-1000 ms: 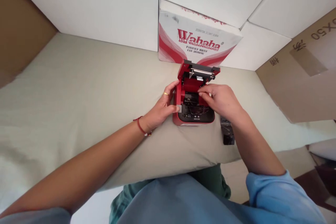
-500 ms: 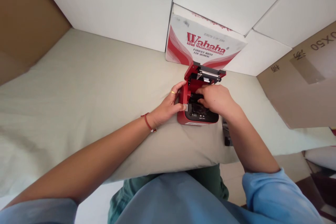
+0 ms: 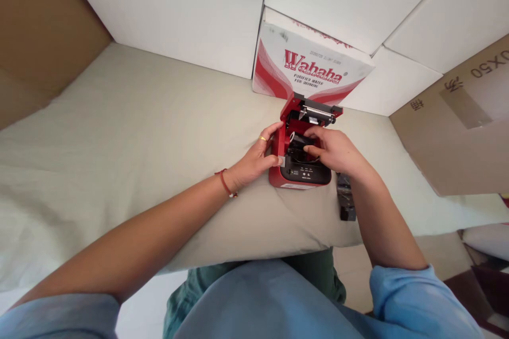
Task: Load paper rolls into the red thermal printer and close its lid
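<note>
A small red and black label printer (image 3: 304,174) stands on the cloth-covered surface with its lid (image 3: 314,107) raised. My left hand (image 3: 260,155) grips its left side, thumb at the front corner by a small grey piece and fingers along the edge farther back. Inside the open bay, a dark roll with a white core end (image 3: 299,140) lies tilted, its left end raised. My right hand (image 3: 336,152) pinches this roll at its right part, between thumb and fingers. The palm and fingers cover the roll's right end.
Behind the printer stands a Wahaha water carton (image 3: 306,63), against white boxes (image 3: 178,5). A brown cardboard box (image 3: 469,111) is at the right and another brown box (image 3: 43,37) at the left. Black items (image 3: 347,198) lie beside my right forearm.
The dark roll has come up inside the bay, and its white core end now shows. My right hand has shifted slightly right with it. My left hand has stayed on the printer.
</note>
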Tool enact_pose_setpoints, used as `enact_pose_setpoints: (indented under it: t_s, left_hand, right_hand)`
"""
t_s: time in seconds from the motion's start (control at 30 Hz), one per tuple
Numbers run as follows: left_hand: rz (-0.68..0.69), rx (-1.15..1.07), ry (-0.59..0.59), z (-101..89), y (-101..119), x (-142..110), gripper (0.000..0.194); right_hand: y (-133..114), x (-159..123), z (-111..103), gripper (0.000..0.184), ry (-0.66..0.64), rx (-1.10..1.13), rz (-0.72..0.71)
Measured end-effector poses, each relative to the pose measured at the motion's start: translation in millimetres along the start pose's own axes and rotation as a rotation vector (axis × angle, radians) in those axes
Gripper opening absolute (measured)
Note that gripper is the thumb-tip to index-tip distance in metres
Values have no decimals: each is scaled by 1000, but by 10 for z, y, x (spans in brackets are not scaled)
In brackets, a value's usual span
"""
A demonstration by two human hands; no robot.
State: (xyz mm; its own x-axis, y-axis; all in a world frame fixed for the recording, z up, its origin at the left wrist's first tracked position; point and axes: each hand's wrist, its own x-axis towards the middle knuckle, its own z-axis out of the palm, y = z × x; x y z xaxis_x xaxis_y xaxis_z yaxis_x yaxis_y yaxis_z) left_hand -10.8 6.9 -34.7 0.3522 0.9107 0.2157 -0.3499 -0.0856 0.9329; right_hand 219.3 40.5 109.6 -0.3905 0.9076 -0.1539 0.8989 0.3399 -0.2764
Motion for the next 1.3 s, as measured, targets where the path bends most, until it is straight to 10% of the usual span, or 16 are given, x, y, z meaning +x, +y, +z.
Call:
enact_pose_setpoints:
  t_s: [0.23,0.43,0.7,0.97,1.3]
  left_hand:
    - [5,16,6,-4,2,-2,112]
    - [-39,-23,20,29,70,-2,114]
    - [-34,-18,2,-3,65,6,114]
    - [-23,-19,19,-14,46,3,113]
    - [-38,-25,12,-17,48,9,116]
  right_hand:
    - [355,-237,-28,44,-33,712,-176]
    - [906,-942,-61,60,295,1100,-85]
    - [1031,-1306,348,61,-46,792,247]
    - [1483,-1177,509,48,468,348,313]
    - [1489,-1051,585,46,300,282,242]
